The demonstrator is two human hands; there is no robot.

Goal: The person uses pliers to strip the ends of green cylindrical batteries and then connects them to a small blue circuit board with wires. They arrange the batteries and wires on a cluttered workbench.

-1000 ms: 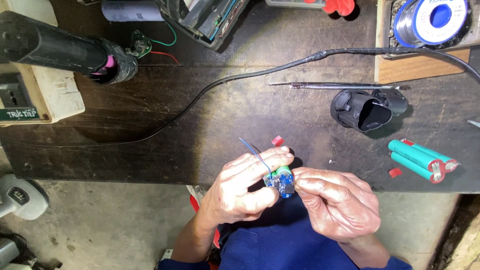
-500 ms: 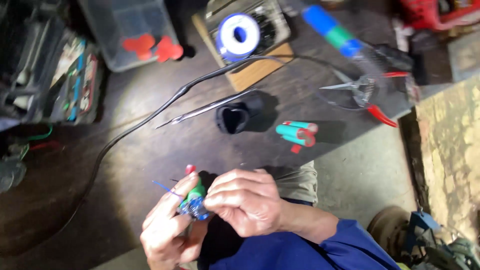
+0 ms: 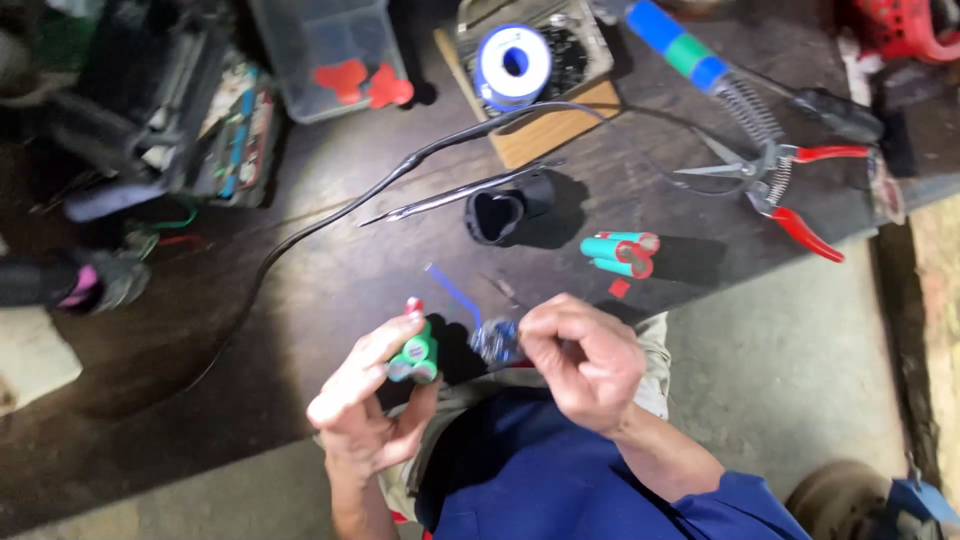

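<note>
A dark, worn tabletop (image 3: 330,290) above a grey concrete floor (image 3: 790,360).

The tabletop is a deep brown, scuffed and dull, and it fills the upper and left part of the view; its front edge runs slantwise from lower left to the right side. Below that edge the floor shows pale grey and smooth, with a strip of it at lower left as well. At the far right a dark seam parts the floor from a rougher, sandy-coloured surface (image 3: 940,300). The light is even and soft, and things standing on the tabletop cast short dark shadows to their right.
</note>
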